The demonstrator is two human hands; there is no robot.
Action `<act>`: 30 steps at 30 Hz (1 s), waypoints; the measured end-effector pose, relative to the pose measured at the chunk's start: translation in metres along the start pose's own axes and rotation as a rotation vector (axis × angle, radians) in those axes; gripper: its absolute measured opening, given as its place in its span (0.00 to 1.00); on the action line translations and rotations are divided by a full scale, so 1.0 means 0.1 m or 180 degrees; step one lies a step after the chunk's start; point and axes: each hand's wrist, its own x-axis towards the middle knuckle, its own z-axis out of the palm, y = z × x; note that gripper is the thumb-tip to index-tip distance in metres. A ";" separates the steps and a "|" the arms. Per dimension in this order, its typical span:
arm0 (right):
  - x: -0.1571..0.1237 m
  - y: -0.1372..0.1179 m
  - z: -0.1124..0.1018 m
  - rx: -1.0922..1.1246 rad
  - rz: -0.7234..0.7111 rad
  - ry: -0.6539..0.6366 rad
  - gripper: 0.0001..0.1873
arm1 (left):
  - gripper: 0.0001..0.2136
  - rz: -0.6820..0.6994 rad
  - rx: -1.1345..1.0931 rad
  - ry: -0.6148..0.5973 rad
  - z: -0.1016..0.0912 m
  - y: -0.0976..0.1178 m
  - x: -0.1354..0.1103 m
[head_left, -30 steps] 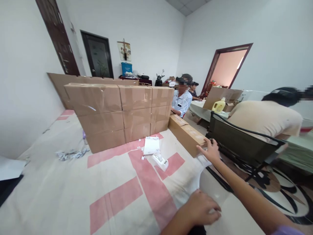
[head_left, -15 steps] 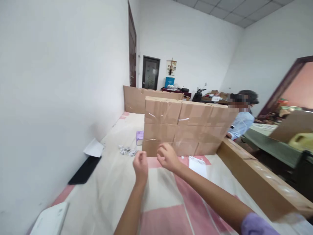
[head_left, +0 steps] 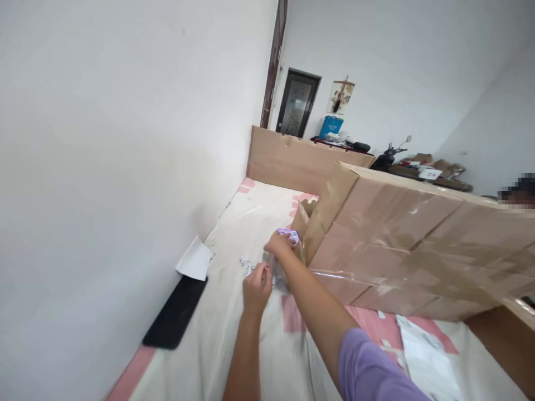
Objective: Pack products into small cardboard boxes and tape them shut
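Observation:
My right hand (head_left: 279, 243) reaches across to a small purple box (head_left: 292, 234) beside the end of a cardboard partition (head_left: 371, 223), and its fingers are on the box. Nearer to me, my left hand (head_left: 257, 288) is closed with thumb and fingers pressed together; whatever they may hold is too small to make out. Small white paper scraps (head_left: 246, 264) lie on the cloth just beyond the left hand. A blurred, see-through patch shows between the two hands, and I cannot tell what it is.
Along the left wall lie a black flat slab (head_left: 175, 312) and a folded white paper (head_left: 195, 258). White sheets (head_left: 426, 351) rest on the cloth at right. A low cardboard panel (head_left: 301, 159) stands at the back, and a person's head (head_left: 520, 191) shows at the right edge.
The view has turned left and down. My right hand has gone from empty air in front of the partition to the purple box. My left hand has moved close to the paper scraps.

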 end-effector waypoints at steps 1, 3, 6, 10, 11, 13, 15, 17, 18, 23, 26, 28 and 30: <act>0.08 0.03 0.05 0.0039 0.0248 0.0037 0.42 | 0.08 0.0062 0.0065 -0.0087 -0.02 0.00 0.02; 0.19 0.08 0.13 0.0115 0.0642 0.0173 0.38 | 0.10 0.0133 0.0161 -0.0163 -0.05 0.01 0.03; 0.25 0.15 0.21 0.0219 0.0843 0.0434 0.32 | 0.10 0.0114 0.0209 -0.0142 -0.08 0.04 0.00; 0.21 0.19 0.19 0.0376 0.0763 0.0546 0.31 | 0.08 -0.0049 0.0087 -0.0079 -0.13 0.06 -0.04; 0.18 0.18 0.16 0.0442 0.0731 0.0525 0.33 | 0.08 -0.0100 0.0022 -0.0052 -0.14 0.07 -0.04; 0.07 0.13 0.07 0.0593 0.0607 0.0515 0.39 | 0.08 -0.0221 -0.0158 0.0070 -0.16 0.06 -0.03; -0.09 0.08 -0.03 0.0759 0.0343 0.0582 0.45 | 0.12 -0.0373 -0.0425 0.0296 -0.17 0.05 0.00; -0.32 0.06 -0.10 0.0912 -0.0058 0.0655 0.47 | 0.24 -0.0548 -0.0828 0.0567 -0.18 0.02 0.05; -0.46 0.07 -0.11 0.0979 -0.0271 0.0671 0.48 | 0.31 -0.0644 -0.1087 0.0668 -0.18 0.00 0.08; -0.98 0.09 -0.08 0.0899 -0.1825 0.0143 0.42 | 0.40 -0.1273 -0.2400 0.0780 -0.23 -0.09 0.14; -0.88 -0.06 -0.26 0.0758 -0.1527 0.0414 0.37 | 0.32 -0.1734 -0.2876 0.0821 -0.25 -0.11 0.11; -0.66 -0.17 -0.48 0.0632 -0.0934 0.0773 0.39 | 0.26 -0.1981 -0.3089 0.0868 -0.25 -0.13 0.07; -0.41 -0.22 -0.71 0.0535 -0.0320 0.0987 0.39 | 0.22 -0.2143 -0.3248 0.0884 -0.26 -0.15 0.03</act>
